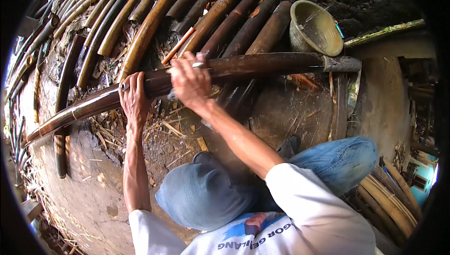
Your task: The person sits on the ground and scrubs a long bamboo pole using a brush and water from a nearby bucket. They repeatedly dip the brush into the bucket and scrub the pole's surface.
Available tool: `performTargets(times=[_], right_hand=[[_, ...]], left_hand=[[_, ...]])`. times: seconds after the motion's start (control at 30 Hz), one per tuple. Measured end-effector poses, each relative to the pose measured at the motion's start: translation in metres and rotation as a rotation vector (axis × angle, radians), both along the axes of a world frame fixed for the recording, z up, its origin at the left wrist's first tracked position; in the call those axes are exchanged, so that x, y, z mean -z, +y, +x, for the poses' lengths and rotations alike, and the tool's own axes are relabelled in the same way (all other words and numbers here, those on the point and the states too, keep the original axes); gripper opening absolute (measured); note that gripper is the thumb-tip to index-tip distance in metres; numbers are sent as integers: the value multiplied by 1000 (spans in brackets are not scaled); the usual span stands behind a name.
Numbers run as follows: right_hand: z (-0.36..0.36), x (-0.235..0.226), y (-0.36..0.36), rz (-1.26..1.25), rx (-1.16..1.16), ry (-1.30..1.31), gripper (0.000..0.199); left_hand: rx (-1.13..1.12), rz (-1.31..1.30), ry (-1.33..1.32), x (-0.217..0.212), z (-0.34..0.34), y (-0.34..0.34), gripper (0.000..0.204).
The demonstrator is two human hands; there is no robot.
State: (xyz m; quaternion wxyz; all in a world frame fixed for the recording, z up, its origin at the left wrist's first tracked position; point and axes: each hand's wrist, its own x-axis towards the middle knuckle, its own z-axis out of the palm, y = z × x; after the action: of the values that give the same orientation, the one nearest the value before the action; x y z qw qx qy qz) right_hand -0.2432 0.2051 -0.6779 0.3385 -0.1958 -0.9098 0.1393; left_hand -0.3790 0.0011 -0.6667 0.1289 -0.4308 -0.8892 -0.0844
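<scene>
A long, dark brown bamboo pole (262,64), wet and shiny, lies across in front of me from the left to the right. My left hand (134,95) grips it left of the middle, fingers bent over its top. A little to the right, my right hand (190,81) presses on the same pole with curled fingers, somewhat blurred by motion. A bit of something greyish shows under that palm; its kind is hidden. The pole's right end rests on a short cut log (344,64).
Several bamboo poles (229,26) lie side by side beyond the pole. A worn grey basin (298,32) stands at the far right, a turquoise item (339,30) at its rim. Split bamboo pieces (391,199) lie at the lower right. Wet ground (89,184) carries scattered chips.
</scene>
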Motion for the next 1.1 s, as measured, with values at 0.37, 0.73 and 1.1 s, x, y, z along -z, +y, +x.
performTargets(times=[0.37, 0.73, 1.1], right_hand=[[115, -15, 168, -390, 390, -282, 27], [107, 10, 134, -53, 152, -97, 19], [-29, 7, -42, 68, -207, 140, 26]], left_hand=[[-111, 173, 273, 43, -4, -38, 69], [-15, -305, -235, -33, -10, -18, 109], [1, 48, 72, 7, 9, -9, 80]])
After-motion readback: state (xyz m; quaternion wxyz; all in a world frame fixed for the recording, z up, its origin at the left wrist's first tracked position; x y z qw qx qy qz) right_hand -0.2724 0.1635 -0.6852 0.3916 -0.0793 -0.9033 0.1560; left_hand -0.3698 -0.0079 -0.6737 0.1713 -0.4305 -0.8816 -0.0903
